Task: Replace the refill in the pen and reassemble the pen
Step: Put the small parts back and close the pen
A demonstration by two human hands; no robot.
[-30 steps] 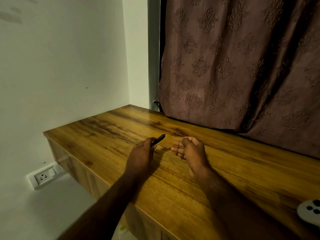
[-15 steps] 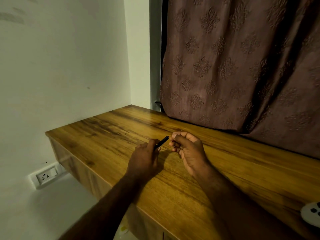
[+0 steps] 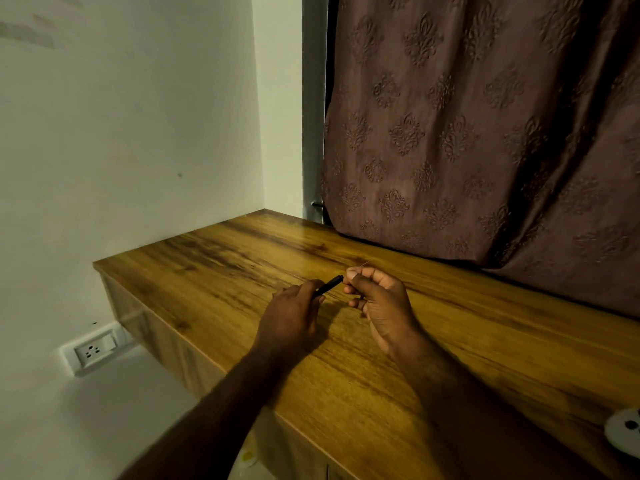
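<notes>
Wood-grain laminate in a warm honey brown covers the counter, and two bare forearms reach across its near edge from the bottom of the view. At the near right edge a white rounded object with dark spots lies on the counter, cut off by the frame, too little of it showing to name. Below the counter's near edge a small yellowish item is blurred and cannot be identified. Further in, the left hand hovers just above the surface, its fingers curled round the lower part of a black pen barrel, which slants up and to the right. The barrel's free end meets the right hand, whose fingers are curled, thumb and forefinger pinched together on a very thin pale rod, apparently the refill, a short length of which pokes out beyond the fingertips; whether it already sits inside the barrel cannot be told. On the wall lower left, a white socket plate is mounted beside the counter's end. At the back a brown curtain embossed with damask motifs hangs down onto the counter's far edge, next to a grey frame strip and a plain white wall.
</notes>
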